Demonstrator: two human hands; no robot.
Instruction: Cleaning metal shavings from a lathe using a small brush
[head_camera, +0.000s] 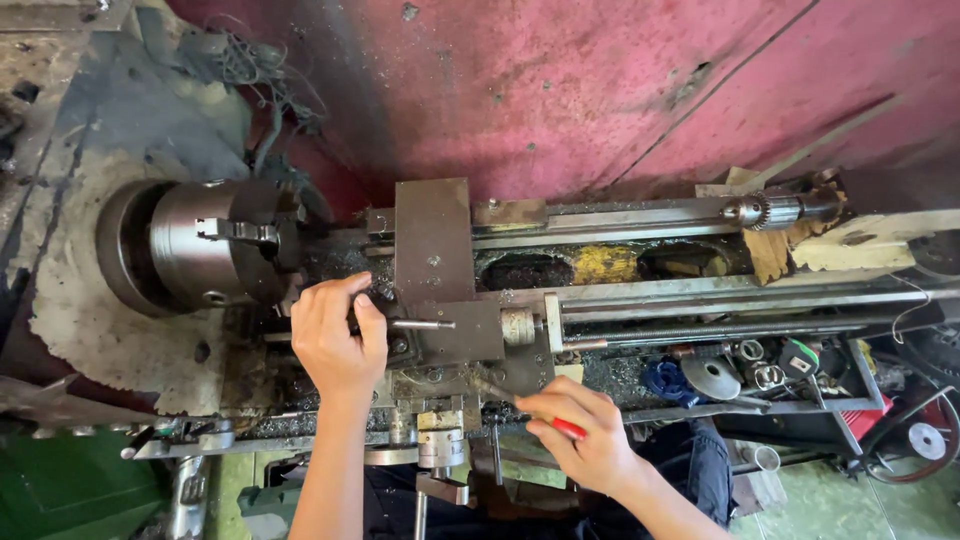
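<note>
at the left end of the lathe (640, 300), a steel chuck (205, 250) with nothing clamped in it, so no piece mounted yet by the look of it. just right of the chuck, left hand (335, 335) curled tight on the tool post (385, 310), fingers pressed around it, a thin rod (425, 324) sticking out rightward. at the front edge, right hand (585, 430) pinching a red-handled tool (565, 427). setup seemingly under way, cutting not begun. far right, a drill chuck (765, 211) parked, well apart.
</note>
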